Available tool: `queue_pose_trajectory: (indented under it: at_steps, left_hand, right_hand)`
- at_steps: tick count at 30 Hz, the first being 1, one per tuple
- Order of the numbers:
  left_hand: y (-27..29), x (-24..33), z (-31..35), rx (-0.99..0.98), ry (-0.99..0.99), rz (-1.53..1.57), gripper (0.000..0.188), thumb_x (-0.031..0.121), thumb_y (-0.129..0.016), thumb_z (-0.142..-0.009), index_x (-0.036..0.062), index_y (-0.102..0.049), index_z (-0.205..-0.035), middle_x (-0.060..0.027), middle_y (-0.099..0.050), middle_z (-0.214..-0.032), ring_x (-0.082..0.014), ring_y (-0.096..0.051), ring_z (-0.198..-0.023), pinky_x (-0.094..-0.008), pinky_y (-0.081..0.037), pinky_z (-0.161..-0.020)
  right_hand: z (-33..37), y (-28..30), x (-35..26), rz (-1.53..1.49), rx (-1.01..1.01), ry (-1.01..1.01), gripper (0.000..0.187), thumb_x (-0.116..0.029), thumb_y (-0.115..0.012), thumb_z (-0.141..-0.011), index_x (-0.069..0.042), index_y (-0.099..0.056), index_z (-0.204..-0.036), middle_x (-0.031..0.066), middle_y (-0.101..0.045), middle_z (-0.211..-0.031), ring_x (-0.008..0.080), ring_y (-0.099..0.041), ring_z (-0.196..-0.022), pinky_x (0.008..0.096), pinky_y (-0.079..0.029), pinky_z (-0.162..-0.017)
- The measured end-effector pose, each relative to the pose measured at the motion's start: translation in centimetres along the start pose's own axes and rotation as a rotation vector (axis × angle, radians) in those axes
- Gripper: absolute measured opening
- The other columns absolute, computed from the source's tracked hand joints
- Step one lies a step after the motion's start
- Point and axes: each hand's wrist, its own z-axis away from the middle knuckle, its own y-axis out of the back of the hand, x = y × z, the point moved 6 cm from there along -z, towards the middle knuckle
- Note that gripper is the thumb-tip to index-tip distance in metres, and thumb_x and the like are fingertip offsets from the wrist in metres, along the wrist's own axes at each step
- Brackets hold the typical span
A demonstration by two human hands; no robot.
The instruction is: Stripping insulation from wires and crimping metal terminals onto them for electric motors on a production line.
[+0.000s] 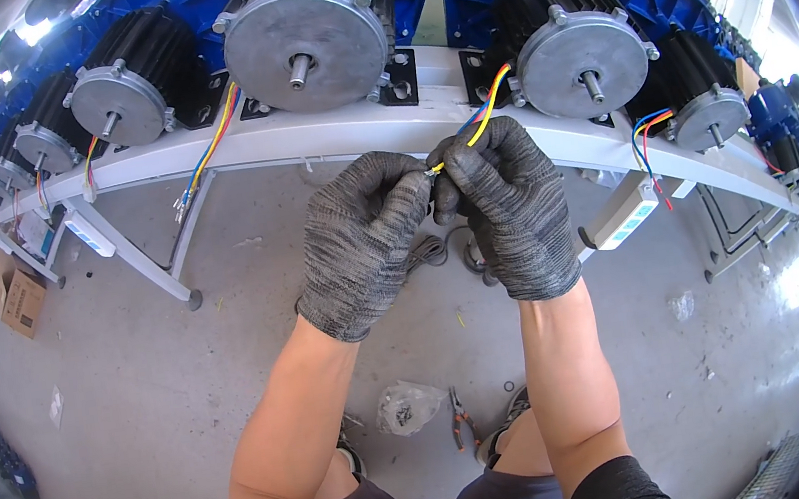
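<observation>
Room: your gloved hands meet just below the white shelf edge [324, 138], bare floor beneath
Containers: clear bag [408, 406] on the floor holds small dark parts, pliers [461, 421] beside it
Left hand [363, 239]: fingertips pinched on the yellow wire [481, 118] tip
Right hand [510, 205]: closed on the same wire, which runs up to the motor [575, 50]

white rack [305, 141] carries grey-faced motors [307, 45]; floor [137, 405] holds pliers [461, 421], plastic bag [407, 407], cardboard box [20, 299].

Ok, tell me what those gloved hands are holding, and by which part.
Both hands pinch the yellow wire at its free end: left hand and right hand meet fingertip to fingertip there. The wire runs up to the motor.
</observation>
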Motion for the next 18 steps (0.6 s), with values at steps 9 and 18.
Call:
queue_pose_trajectory:
  at_steps: [9, 18]
  left_hand:
    - [0.0, -0.3, 0.8, 0.016, 0.012, 0.119, 0.01, 0.009, -0.067, -0.095, 0.0004, -0.07, -0.099, -0.0037, -0.068, -0.088, -0.0107, -0.06, -0.078, -0.0271, -0.05, -0.073]
    - [0.0, 1.2, -1.4, -0.048, -0.546, -0.749, 0.027, 0.012, -0.075, -0.078, 0.0043, -0.068, -0.103, -0.0083, -0.067, -0.083, -0.02, -0.062, -0.07, -0.0288, -0.053, -0.072]
  right_hand:
    - [1.0, -0.4, 0.2, -0.05, 0.013, -0.03, 0.017, -0.011, -0.067, -0.098, 0.004, -0.063, -0.104, 0.0119, -0.068, -0.086, 0.0159, -0.065, -0.072, 0.0303, -0.055, -0.065]
    - [2.8, 7.7, 3.9, -0.125, -0.266, -0.233, 0.03, -0.031, -0.061, -0.1, -0.002, -0.063, -0.093, 0.0151, -0.065, -0.075, 0.0196, -0.059, -0.055, 0.0293, -0.049, -0.051]
